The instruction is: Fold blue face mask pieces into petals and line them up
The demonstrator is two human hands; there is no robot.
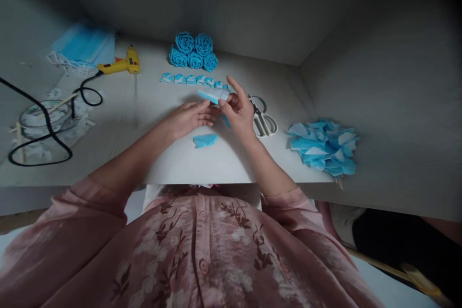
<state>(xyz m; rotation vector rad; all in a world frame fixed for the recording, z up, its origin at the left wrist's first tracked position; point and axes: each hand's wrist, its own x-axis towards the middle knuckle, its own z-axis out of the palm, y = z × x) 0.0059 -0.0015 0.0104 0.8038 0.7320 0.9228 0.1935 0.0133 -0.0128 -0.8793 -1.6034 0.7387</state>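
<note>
**Both hands on a blue piece at mid-table**

The right hand (pixel 240 111) pinches a blue piece (pixel 213 96) just above the table (pixel 151 154). The left hand (pixel 187 118), fingers straight and together, meets its end; whether it grips is unclear. Scissors (pixel 264 121) lie just beside the right hand, a loose scrap (pixel 205 140) between the wrists. A folded row (pixel 195 79) and paper roses (pixel 194 51) lie beyond.

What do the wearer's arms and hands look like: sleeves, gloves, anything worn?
Both bare: left hand, right hand; no gloves, no watch or ring visible. Dusty pink left sleeve and right sleeve end near the elbows, forearms uncovered. Same fabric as the buttoned blouse, printed with dark brown vines and pale blossoms.
</note>
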